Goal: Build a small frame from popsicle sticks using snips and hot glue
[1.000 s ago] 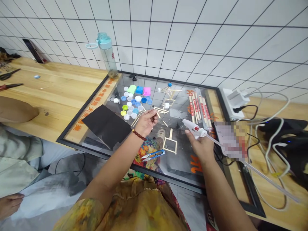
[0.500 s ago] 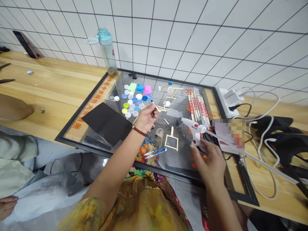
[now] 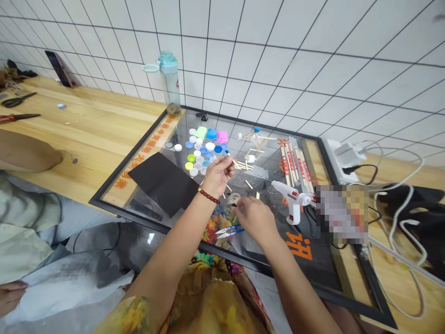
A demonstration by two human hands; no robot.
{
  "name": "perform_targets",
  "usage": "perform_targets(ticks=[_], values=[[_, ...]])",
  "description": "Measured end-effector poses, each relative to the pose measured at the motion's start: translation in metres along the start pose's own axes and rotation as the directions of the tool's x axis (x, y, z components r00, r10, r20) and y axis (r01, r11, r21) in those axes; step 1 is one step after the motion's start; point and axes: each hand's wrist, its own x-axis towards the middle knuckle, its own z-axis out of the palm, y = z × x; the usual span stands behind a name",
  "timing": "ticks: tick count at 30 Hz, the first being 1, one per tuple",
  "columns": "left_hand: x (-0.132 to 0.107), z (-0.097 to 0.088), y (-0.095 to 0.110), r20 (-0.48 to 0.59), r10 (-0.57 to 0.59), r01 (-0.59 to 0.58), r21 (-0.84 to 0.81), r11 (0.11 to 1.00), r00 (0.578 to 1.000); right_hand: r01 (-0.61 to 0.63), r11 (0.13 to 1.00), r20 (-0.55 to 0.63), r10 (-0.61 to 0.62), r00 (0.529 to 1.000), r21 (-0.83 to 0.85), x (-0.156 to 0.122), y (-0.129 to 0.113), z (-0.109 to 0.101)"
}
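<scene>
My left hand [image 3: 219,176], with a brown bead bracelet [image 3: 209,195] at the wrist, pinches a thin wooden stick with a dark tip [image 3: 227,153]. Low over the glass, my right hand [image 3: 256,217] has curved fingers, with thumb and forefinger apart. It covers most of a small square stick frame, whose handle end [image 3: 257,195] shows past the fingers. Blue-handled thread snips [image 3: 229,231] lie just left of it, partly hidden. Beyond my left hand are loose sticks [image 3: 244,166] and a stick structure [image 3: 255,138] with bottle caps. A white glue gun [image 3: 291,200] stands to the right.
Bottle caps [image 3: 198,153] and coloured clay packs [image 3: 211,134] sit at the back, near a water bottle [image 3: 171,86]. Black paper [image 3: 167,183] lies left. Wrapped stick bundles [image 3: 295,162], a power strip [image 3: 342,157] and cables are right. Another person's arm [image 3: 29,150] rests at far left.
My right hand has left the glue gun and moved left over the stick frame and snips. My left hand still holds the stick. The view has shifted slightly.
</scene>
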Motion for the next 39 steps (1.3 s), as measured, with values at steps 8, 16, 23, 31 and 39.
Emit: perform_targets(ticks=[8,16,23,31,39], values=[[-0.001,0.002,-0.004,0.007,-0.044,0.044,0.003,0.999,0.999,0.004,0.981,-0.062,0.008,0.998,0.194,-0.017,0.007,-0.02],[-0.006,0.004,-0.005,0.025,-0.057,0.055,0.084,0.995,0.998,0.071,0.679,-0.422,0.368,0.829,0.731,-0.046,0.005,-0.102],[-0.011,0.005,-0.019,0.032,-0.115,0.104,0.242,0.965,0.993,0.133,0.663,-0.332,0.184,0.925,0.737,-0.002,0.02,-0.048],[-0.007,0.001,-0.013,-0.042,-0.164,0.169,0.287,0.943,0.986,0.22,0.744,-0.396,0.066,0.916,0.631,0.007,0.034,-0.033],[-0.006,0.003,0.0,-0.069,-0.057,0.069,0.191,0.979,0.996,0.18,0.959,0.151,-0.216,0.965,0.219,0.002,0.016,-0.023]])
